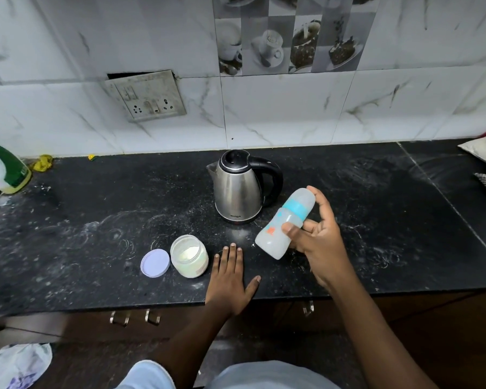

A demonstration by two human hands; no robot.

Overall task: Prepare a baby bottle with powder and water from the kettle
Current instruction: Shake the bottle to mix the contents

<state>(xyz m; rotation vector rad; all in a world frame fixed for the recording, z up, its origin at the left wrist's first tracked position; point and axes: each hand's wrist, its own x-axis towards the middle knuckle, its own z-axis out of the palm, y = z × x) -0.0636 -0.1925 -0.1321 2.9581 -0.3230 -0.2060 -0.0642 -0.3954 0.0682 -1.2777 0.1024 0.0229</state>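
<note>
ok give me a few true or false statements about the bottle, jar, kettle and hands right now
1. The right hand holds the baby bottle tilted above the counter. True.
2. The powder jar has its lid on. False: the lid lies beside it on the counter.
3. The left hand grips the kettle. False: it rests flat on the counter.
4. The kettle's lid is shut. True.
5. The bottle's cap is off. False: its cap is on.
</note>
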